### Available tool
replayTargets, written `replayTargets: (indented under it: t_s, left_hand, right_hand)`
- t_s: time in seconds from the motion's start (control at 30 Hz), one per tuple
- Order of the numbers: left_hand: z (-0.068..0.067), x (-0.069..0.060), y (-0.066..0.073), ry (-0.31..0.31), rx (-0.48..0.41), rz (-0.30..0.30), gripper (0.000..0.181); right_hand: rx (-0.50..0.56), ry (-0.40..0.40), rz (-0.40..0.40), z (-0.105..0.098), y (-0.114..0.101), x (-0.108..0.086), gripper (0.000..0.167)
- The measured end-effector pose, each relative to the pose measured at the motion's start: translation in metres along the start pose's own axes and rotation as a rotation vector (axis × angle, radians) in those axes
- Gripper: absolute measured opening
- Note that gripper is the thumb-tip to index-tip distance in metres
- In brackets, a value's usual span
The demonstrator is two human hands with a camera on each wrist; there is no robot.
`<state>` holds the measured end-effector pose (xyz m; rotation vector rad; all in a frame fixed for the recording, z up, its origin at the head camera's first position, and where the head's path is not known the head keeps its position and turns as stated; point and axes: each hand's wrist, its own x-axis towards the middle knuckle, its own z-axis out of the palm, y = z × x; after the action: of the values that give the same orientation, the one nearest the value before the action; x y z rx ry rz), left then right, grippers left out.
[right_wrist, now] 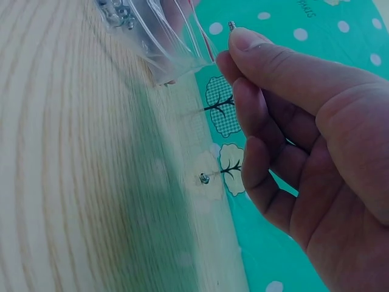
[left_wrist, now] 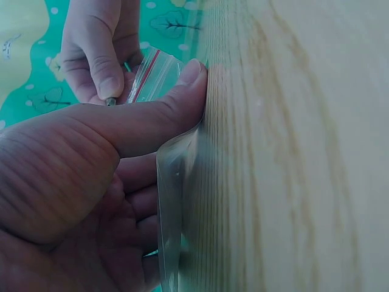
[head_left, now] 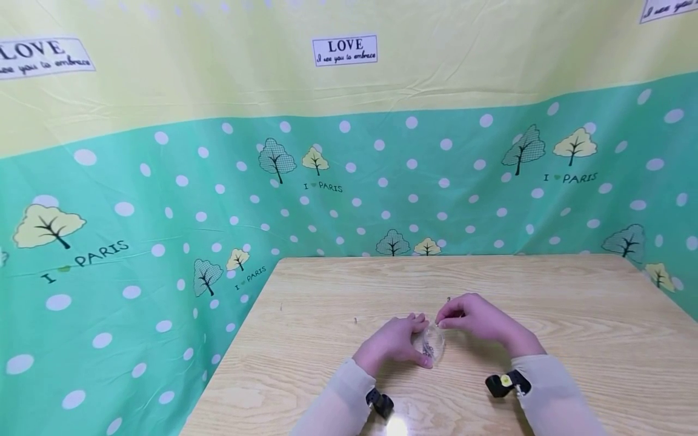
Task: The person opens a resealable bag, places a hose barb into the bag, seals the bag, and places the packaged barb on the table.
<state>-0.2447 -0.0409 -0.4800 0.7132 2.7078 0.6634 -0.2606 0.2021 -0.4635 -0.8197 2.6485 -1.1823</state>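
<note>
A small clear zip bag [head_left: 435, 344] rests on the wooden table, its red seal line [left_wrist: 144, 76] visible in the left wrist view. Several tiny silver metal pieces [right_wrist: 119, 13] lie inside it. My left hand [head_left: 394, 342] holds the bag from the left, thumb at the near side and fingers at the far side. Just right of the bag's mouth, my right hand [head_left: 482, 320] pinches one small metal piece [right_wrist: 231, 25] between thumb and forefinger; the fingers hide most of it, and its exact kind cannot be made out.
Another small metal piece [right_wrist: 204, 178] lies on the table beyond my right hand. Two more tiny objects, one nearer [head_left: 355, 320] and one farther left [head_left: 280, 307], are on the tabletop [head_left: 572, 303]. A green and yellow patterned cloth [head_left: 349, 218] hangs behind and beside the table.
</note>
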Motion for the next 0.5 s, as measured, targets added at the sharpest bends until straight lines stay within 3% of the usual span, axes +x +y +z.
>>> replayTargets:
  t_s: [0.5]
  left_hand:
    - [0.0001,0.0015,-0.0003,-0.004,-0.002,0.000,0.093]
  right_hand:
    - [-0.005,0.016,-0.025,0.0012,-0.0016,0.0030,0.009]
